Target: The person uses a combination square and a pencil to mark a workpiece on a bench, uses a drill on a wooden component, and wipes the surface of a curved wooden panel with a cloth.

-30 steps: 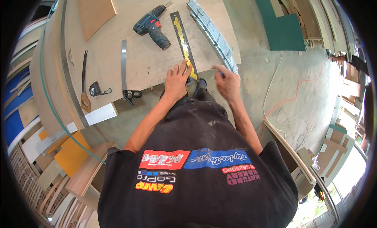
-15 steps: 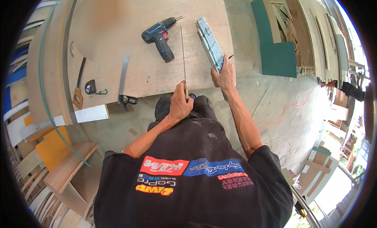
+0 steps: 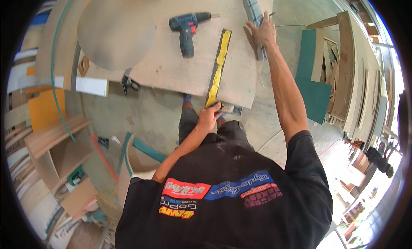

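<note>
My left hand (image 3: 208,118) is closed on the stock end of a try square (image 3: 219,66). Its blade, worn yellow with dark edges, lies flat over a plywood panel (image 3: 171,75), and the stock sits at the panel's front edge. My right hand (image 3: 265,33) reaches to the far right, over a long bar in blue-grey printed wrapping (image 3: 252,9) at the panel's right edge. A thin dark pencil-like stick (image 3: 272,14) pokes out from its fingers. Left of the square's far end lies a dark cordless drill (image 3: 186,31) with a bit fitted.
A saw handle (image 3: 83,66) and a combination square head (image 3: 129,83) lie at the front left; a blurred patch hides the panel there. Left below stands a wooden cabinet (image 3: 60,141). Green boards (image 3: 309,94) and timber offcuts lean at the right.
The wrapped bar has shifted away toward the panel's right edge, and my right hand has loosened from it. The square, seen edge-on before, now lies flat in my left hand.
</note>
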`<state>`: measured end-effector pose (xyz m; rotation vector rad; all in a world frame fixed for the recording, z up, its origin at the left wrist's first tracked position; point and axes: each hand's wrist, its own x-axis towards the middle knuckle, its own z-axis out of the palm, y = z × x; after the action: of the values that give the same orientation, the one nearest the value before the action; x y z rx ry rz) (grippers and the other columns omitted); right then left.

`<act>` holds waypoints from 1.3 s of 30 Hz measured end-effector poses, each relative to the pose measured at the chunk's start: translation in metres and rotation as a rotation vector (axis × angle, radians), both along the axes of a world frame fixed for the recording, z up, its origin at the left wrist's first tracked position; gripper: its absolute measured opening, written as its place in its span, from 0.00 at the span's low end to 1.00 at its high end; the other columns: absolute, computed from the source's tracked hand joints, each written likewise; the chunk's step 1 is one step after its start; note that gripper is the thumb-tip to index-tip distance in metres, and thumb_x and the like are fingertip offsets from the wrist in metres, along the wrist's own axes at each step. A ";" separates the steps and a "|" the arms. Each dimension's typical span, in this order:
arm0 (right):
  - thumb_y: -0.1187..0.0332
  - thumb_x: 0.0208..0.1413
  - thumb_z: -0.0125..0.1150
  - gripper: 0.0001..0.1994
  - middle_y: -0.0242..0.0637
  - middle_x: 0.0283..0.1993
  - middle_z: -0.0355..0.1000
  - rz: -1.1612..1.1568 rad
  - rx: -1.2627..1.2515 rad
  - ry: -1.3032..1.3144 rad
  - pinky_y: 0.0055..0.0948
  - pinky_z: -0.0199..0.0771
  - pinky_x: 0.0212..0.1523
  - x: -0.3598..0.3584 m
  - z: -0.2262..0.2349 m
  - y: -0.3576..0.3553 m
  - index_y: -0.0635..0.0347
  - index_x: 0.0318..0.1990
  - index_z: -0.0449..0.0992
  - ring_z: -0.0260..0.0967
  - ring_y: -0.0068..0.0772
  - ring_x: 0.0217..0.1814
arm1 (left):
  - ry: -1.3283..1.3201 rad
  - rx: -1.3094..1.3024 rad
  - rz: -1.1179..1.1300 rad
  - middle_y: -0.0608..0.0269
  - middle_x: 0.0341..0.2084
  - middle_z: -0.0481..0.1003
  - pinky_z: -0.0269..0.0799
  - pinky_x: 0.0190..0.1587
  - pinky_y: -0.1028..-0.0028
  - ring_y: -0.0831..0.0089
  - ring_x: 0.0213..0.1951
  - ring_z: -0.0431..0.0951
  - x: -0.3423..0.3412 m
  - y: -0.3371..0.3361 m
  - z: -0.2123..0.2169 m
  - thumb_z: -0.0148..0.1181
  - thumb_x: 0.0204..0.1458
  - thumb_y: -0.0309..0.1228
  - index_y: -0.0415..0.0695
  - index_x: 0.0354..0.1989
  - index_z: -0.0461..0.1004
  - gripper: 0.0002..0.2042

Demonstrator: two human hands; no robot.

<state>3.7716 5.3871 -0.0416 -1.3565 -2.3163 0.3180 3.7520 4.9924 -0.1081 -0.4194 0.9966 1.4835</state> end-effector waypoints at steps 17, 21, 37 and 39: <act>0.59 0.47 0.72 0.36 0.30 0.69 0.65 0.843 -0.365 -0.165 0.43 0.62 0.63 0.120 -0.010 -0.249 0.50 0.66 0.67 0.62 0.42 0.64 | 0.270 -0.045 0.241 0.63 0.40 0.79 0.80 0.39 0.72 0.71 0.40 0.81 0.016 0.015 0.012 0.59 0.55 0.17 0.41 0.51 0.75 0.15; 0.62 0.47 0.71 0.35 0.30 0.70 0.63 0.917 -0.275 -0.159 0.41 0.66 0.61 0.130 -0.031 -0.253 0.47 0.66 0.67 0.63 0.40 0.62 | 0.275 -0.042 0.245 0.61 0.40 0.80 0.81 0.39 0.70 0.69 0.41 0.82 0.018 0.014 0.015 0.59 0.55 0.17 0.41 0.50 0.75 0.14; 0.65 0.46 0.71 0.30 0.32 0.71 0.63 1.012 -0.258 -0.047 0.41 0.67 0.60 0.143 -0.037 -0.248 0.48 0.61 0.73 0.63 0.39 0.64 | 0.167 -0.048 0.194 0.63 0.42 0.79 0.76 0.48 0.67 0.69 0.44 0.79 0.010 0.005 0.004 0.63 0.55 0.20 0.41 0.49 0.75 0.14; 0.68 0.51 0.69 0.26 0.33 0.70 0.64 1.013 -0.301 -0.049 0.41 0.67 0.60 0.141 -0.032 -0.246 0.50 0.60 0.75 0.64 0.40 0.64 | 0.166 -0.037 0.203 0.63 0.41 0.79 0.76 0.48 0.67 0.70 0.43 0.79 0.010 0.006 0.005 0.63 0.55 0.19 0.41 0.49 0.75 0.14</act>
<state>3.9121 5.1407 -0.0731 -0.1609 -2.8983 0.9575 3.7618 4.9983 -0.1028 -0.4399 1.1409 1.7059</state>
